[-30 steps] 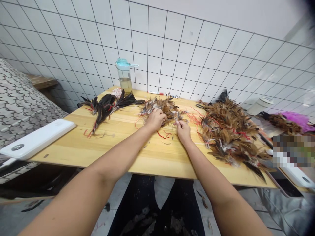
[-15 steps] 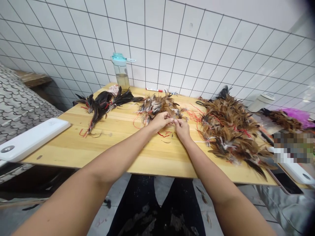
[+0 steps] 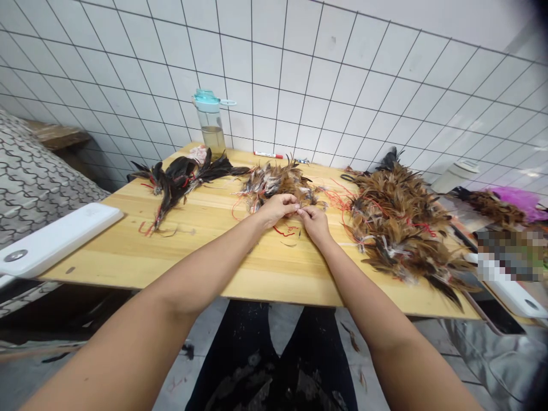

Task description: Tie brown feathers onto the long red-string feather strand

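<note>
My left hand (image 3: 279,209) and my right hand (image 3: 314,221) meet at the middle of the wooden table, fingertips pinched together. Whatever sits between the fingertips is too small to make out. Just behind them lies a pile of brown and white feathers (image 3: 274,181), partly covered by my left hand. Red string (image 3: 285,231) lies on the wood below the fingers, close to a few loose bits of feather. More red string (image 3: 338,198) trails from the pile toward a larger heap of brown feathers (image 3: 398,200) on the right.
Black feathers (image 3: 173,182) tied with red lie at the left. A water bottle (image 3: 210,123) and a red-and-white marker (image 3: 268,154) stand and lie near the tiled wall. White devices (image 3: 60,234) are at both table ends; a phone (image 3: 499,311) lies at the right edge.
Both hands have shifted slightly left, still pinched together at the fingertips. The left fingers look a little more extended. The feather piles have not moved.
</note>
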`<state>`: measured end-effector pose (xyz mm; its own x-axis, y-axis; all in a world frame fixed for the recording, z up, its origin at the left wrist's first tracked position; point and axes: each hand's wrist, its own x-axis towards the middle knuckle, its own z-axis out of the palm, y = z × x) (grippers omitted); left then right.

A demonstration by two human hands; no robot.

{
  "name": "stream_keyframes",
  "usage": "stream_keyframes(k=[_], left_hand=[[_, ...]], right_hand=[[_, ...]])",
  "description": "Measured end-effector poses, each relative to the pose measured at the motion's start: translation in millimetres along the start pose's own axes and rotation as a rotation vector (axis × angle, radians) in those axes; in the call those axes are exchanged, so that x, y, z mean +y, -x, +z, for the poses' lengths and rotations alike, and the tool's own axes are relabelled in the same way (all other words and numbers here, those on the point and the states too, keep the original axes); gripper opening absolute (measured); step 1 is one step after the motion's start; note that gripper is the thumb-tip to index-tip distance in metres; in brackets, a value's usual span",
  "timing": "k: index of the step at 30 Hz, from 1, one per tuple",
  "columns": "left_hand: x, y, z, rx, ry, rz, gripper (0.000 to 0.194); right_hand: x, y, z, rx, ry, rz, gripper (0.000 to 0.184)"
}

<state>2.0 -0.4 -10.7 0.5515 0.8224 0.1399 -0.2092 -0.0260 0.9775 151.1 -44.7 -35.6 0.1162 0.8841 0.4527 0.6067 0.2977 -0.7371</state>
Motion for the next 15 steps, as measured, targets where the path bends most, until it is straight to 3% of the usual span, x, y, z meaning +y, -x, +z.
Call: stream_keyframes(k=[9,15], left_hand=[[3.0,1.0,3.4,0.04,-0.074,0.045,0.037],[0.6,-0.4,-2.2,0.076,-0.035,0.001,0.033]], right_hand=[[-4.0,1.9,1.3,-0.017,0.028,0.028,0.021],[-6.3,2.1,-0.2,0.018,-0.033,0.051,0.024]])
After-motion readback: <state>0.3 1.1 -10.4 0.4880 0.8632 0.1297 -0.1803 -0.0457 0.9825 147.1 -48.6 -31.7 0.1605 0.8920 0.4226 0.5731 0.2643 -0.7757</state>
